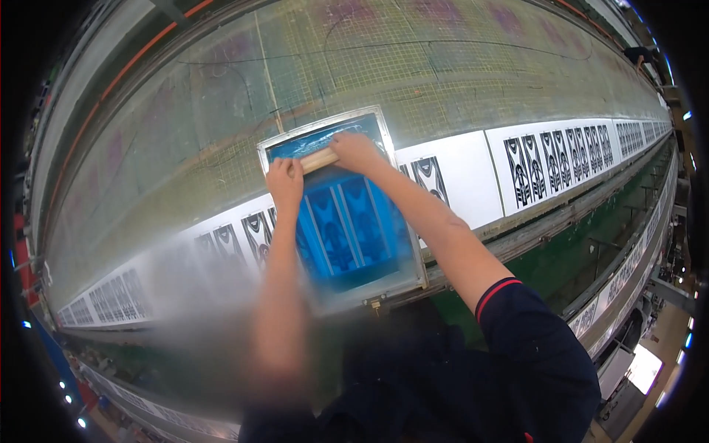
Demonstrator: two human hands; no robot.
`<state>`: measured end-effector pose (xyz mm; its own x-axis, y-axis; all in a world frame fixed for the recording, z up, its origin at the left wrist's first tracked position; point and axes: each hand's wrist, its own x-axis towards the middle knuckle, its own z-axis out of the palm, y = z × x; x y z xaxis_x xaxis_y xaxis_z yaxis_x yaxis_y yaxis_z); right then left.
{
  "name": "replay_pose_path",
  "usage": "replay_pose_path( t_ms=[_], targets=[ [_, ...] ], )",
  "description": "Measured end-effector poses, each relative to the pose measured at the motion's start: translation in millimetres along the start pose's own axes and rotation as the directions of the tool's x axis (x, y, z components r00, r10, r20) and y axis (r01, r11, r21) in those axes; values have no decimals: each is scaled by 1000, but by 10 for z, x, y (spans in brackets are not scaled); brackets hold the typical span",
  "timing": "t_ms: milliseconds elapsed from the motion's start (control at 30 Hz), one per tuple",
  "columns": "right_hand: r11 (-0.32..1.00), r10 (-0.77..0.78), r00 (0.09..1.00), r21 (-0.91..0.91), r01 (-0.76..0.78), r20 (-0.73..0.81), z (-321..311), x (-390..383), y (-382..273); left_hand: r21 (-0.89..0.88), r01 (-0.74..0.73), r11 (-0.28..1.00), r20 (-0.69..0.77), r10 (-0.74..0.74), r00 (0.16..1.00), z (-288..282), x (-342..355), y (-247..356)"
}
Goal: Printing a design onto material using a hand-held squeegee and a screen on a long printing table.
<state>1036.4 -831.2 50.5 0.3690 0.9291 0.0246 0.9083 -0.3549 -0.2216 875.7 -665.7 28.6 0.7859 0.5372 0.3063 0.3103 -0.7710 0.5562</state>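
A wooden-handled squeegee (318, 159) lies across the far part of a silk-screen frame (322, 126), a pale rim around blue mesh. My left hand (286, 181) has its fingers closed on the squeegee's left end, and my right hand (356, 152) grips its right end. Wet-looking blue ink (309, 140) shows beyond the handle. Between my forearms, the blue mesh (347, 221) shows long upright patterns. The squeegee's blade is hidden. Under the frame runs a row of white sheets; a nearby one on the right (450, 166) carries a black printed pattern.
A long greenish table (458, 74) stretches beyond the frame. More printed white sheets (559, 159) line its near edge on both sides. A metal rail (532, 242) borders that edge. Another long row of sheets (628, 266) stands at the right. A grey blur covers the lower left.
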Motion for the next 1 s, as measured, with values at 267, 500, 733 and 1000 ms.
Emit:
replay_pose_path(
  t_ms=[267, 500, 733, 1000],
  targets=[
    [999, -2, 994, 48, 7, -111, 424, -2124, -1173, -14, 0, 1000, 13, 0, 1000, -466, -2319, 448],
    [998, 10, 998, 68, -14, 65, 389, -2989, -1784, -32, -116, 993, 195, 120, 974, -978, -3076, 627],
    [996, -82, 992, -37, 86, 99, 224, -1119, -651, 51, -94, 994, 129, 87, 988, -543, -1208, 226],
    [999, -25, 998, -25, 24, -49, 257, -83, -34, 25, -82, 996, -10, 83, 997, 45, -89, -121]
  ],
)
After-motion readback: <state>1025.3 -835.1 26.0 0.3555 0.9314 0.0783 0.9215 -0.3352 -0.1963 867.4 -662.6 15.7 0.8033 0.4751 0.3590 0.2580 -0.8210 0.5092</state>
